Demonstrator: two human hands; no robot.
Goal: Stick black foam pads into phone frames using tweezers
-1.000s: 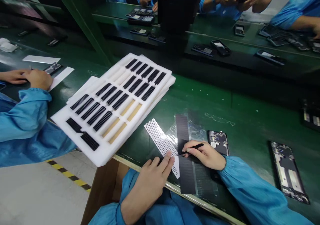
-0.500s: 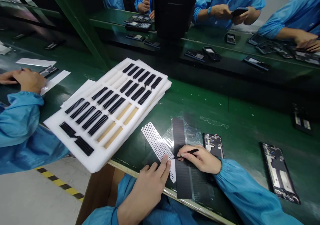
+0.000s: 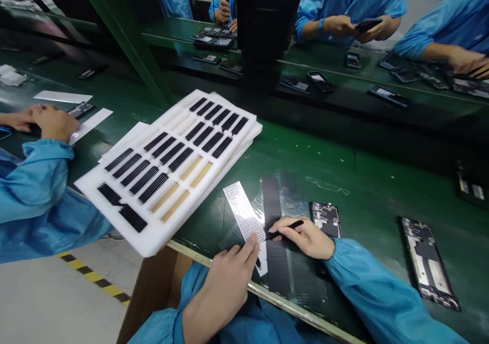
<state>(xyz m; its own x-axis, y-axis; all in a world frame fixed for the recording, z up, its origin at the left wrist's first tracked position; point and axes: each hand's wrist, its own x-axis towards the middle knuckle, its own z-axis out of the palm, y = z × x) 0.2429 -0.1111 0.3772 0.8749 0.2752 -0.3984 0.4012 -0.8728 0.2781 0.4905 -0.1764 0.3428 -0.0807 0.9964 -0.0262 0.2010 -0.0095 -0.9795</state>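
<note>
In the head view, my left hand (image 3: 225,275) lies with fingers stretched out, its fingertips pressing on a white strip dotted with small black stickers (image 3: 248,221). My right hand (image 3: 303,238) is closed around black tweezers (image 3: 292,227), whose tips reach to the strip's right edge beside my left fingertips. Under my right hand lie a black strip (image 3: 273,193) and clear film sheets dotted with small marks (image 3: 292,196). Just beyond it is an opened phone (image 3: 326,216), its lower part partly hidden by my hand and sleeve.
A white foam tray (image 3: 126,234) of black parts stands left of my hands, on other foam sheets. Another opened phone (image 3: 428,262) lies at right. A co-worker's hand (image 3: 57,123) works at far left. Several phones sit on the shelf (image 3: 344,99) opposite, before other workers.
The dotted strip has turned slightly more upright, and my left fingertips have shifted a little with it. The tweezers still reach its right edge. The whole view has moved slightly.
</note>
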